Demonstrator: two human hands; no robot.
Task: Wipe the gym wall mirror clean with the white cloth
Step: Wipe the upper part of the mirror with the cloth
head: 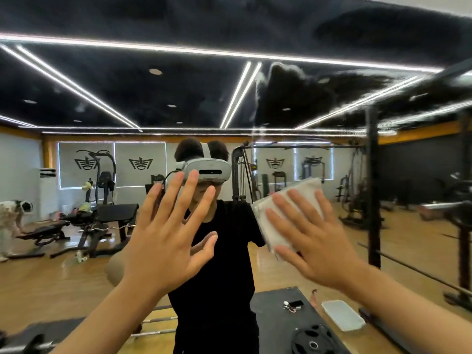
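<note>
The wall mirror (255,98) fills the view and reflects the gym and a person in a black shirt wearing a headset. Cloudy wipe streaks show on the glass around the upper middle and upper right. My right hand (314,238) presses a folded white cloth (288,203) flat against the mirror with straight, spread fingers. My left hand (168,231) is raised at the same height to the left, fingers spread and straight, palm toward the glass; whether it touches the mirror I cannot tell.
A black rack upright (373,190) stands at the right. Low at the right lie a white lidded box (342,315), a black weight plate (314,339) and small items on a dark mat (275,318). Benches and machines appear in the reflection.
</note>
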